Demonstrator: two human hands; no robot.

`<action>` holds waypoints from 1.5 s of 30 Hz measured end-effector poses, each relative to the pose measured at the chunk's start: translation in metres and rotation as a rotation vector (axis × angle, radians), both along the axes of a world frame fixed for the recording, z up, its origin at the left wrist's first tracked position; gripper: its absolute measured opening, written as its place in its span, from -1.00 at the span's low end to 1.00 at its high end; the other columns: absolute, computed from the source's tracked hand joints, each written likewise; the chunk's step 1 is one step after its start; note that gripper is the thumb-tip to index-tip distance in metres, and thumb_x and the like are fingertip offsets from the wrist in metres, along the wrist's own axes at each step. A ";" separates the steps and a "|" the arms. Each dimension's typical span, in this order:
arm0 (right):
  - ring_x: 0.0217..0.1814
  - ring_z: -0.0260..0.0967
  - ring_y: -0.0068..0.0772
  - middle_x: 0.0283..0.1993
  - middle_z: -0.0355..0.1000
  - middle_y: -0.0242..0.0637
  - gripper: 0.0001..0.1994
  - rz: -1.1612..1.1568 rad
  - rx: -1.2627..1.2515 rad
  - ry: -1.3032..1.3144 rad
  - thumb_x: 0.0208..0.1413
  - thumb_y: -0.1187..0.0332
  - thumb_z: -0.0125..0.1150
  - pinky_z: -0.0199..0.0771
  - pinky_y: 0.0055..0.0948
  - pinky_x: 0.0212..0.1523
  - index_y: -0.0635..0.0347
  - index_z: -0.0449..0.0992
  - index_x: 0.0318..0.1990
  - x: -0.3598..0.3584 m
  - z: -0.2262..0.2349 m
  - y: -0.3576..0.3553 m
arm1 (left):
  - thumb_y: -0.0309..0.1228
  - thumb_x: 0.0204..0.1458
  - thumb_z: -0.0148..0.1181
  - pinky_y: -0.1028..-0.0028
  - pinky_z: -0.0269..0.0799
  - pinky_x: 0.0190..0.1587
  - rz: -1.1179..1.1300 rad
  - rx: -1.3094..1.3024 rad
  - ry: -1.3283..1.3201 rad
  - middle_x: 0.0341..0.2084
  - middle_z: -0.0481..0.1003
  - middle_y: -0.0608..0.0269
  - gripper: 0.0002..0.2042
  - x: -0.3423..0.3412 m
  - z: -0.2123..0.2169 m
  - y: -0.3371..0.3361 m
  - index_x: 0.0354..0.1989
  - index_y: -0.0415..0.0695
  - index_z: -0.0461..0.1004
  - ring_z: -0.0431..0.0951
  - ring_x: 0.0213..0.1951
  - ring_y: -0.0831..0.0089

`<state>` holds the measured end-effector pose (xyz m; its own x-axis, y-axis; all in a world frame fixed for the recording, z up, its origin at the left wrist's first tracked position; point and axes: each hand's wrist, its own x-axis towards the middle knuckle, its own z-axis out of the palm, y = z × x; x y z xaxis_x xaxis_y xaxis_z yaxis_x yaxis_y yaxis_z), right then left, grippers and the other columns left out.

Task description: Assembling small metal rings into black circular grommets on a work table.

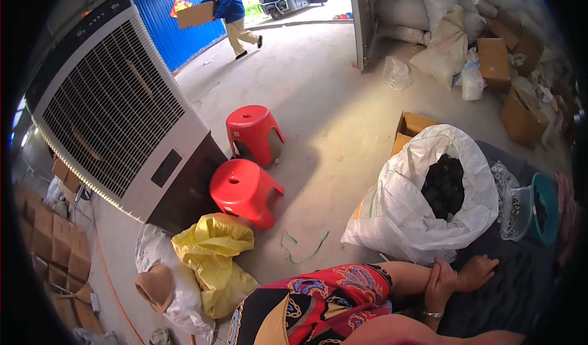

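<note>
My left arm, in a red and black patterned sleeve, reaches to the right along the lower part of the view. At its end my left hand (478, 274) is loosely curled, with nothing visible in it. My right hand (439, 280), with a silvery bracelet (434, 314) at the wrist, is wrapped round my left forearm just behind that hand. Both are over dark cloth (490, 311). Just beyond my hands stands a large white woven sack (392, 213), its mouth rolled open on small black pieces (444, 185).
Right of the sack are a clear tub (517, 213) and a green basin (554, 207). Two red stools (242, 189) stand beside a big air cooler (116, 112); a yellow sack (211, 247) lies nearer. Beyond, a person (229, 11) carries a cardboard box (196, 15). Stuffed sacks (444, 51) fill the far right.
</note>
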<state>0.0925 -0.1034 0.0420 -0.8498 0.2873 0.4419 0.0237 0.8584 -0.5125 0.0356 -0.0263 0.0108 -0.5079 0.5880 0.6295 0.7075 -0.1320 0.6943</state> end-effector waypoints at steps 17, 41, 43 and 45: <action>-0.28 0.35 0.01 -0.33 0.44 -0.06 -0.81 0.018 -0.022 -0.035 0.16 0.43 -0.04 0.27 -0.18 -0.18 0.32 0.48 -0.24 0.002 0.008 -0.005 | -0.39 -0.02 0.15 0.11 0.39 -0.27 0.005 0.027 0.004 -0.42 0.46 -0.09 -0.68 0.010 -0.003 0.006 -0.07 -0.19 0.38 0.47 -0.35 -0.02; 0.19 0.34 -0.22 0.08 0.43 -0.14 -0.68 -0.076 0.094 0.162 0.15 0.21 0.12 0.24 -0.21 0.24 0.22 0.49 -0.04 0.074 0.005 -0.026 | -0.23 0.13 0.04 0.10 0.42 -0.35 0.034 -0.062 0.207 -0.44 0.51 0.02 -0.67 0.003 -0.008 0.011 0.01 -0.10 0.42 0.52 -0.39 0.01; 0.09 0.40 -0.19 0.00 0.47 -0.16 -0.72 -0.144 0.053 0.181 0.14 0.23 0.15 0.36 -0.27 0.13 0.23 0.52 -0.12 0.100 0.003 -0.032 | -0.23 0.14 0.02 0.09 0.40 -0.36 0.008 -0.107 0.170 -0.44 0.51 0.00 -0.68 0.006 -0.006 0.004 0.00 -0.11 0.42 0.52 -0.39 0.00; -0.06 0.45 -0.16 -0.12 0.50 -0.20 -0.77 -0.249 -0.080 0.070 0.11 0.25 0.18 0.46 -0.32 -0.04 0.24 0.54 -0.21 0.129 0.009 -0.041 | -0.22 0.14 0.03 0.09 0.39 -0.35 0.012 -0.070 0.194 -0.44 0.51 -0.03 -0.66 0.004 -0.008 0.005 0.00 -0.13 0.42 0.52 -0.39 -0.02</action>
